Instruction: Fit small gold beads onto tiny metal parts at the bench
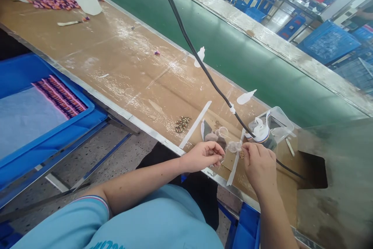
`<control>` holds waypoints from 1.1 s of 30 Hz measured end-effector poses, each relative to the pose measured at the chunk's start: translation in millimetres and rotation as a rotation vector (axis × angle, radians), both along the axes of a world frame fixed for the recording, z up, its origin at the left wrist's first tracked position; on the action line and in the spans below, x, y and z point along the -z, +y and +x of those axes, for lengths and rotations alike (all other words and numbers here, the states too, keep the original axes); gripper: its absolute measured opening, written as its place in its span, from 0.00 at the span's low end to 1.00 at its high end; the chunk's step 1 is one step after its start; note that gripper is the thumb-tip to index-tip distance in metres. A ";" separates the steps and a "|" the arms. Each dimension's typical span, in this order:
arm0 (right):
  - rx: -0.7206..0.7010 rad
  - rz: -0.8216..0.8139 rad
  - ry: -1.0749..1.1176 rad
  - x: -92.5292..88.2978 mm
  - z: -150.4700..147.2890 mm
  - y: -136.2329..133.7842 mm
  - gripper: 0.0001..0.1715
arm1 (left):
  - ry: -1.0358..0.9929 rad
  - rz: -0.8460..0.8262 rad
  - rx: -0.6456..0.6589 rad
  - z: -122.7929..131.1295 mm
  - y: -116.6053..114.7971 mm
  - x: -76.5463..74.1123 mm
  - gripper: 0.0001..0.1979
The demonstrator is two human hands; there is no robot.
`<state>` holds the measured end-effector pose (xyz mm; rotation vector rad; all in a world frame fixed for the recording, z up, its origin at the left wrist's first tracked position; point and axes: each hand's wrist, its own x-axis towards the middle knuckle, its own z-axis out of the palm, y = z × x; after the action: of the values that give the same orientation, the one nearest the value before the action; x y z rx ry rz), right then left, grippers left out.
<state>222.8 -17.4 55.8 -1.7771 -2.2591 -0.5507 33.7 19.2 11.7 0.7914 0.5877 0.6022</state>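
From where I stand, the work looks to be partway through a single piece: the left hand (202, 157) has a narrow grip, thumb and fingertips pinched on a tiny dark piece (223, 157), just above the near edge of the worktop (128, 66), and the right hand (259, 161) is drawn up to a near pinch beside some clear plastic rings (234, 147), though I cannot tell whether that grip holds anything. A small heap of gold-and-dark metal pieces (182, 124) lies to the left, across a white tape strip (196, 124), and a few gold bits (241, 154) sit by the right fingertips; one group may be done and the other left to do, but nothing here shows me which, so I cannot count what remains. The tiny piece is mostly covered by the fingers, so neither its long axis nor the way it points can be made out. The tape strip beside it, by contrast, plainly runs slantwise, from the near edge away toward the green conveyor belt (140, 4) and rightward.
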 end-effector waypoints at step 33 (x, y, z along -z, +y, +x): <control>-0.016 0.047 -0.084 -13.9 -4.5 -1.9 0.14 | 0.003 0.015 0.000 -1.7 0.7 -3.1 0.14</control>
<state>218.3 -19.3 69.6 -1.7425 -2.2932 -0.6818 32.0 19.9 14.8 0.8068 0.5869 0.6066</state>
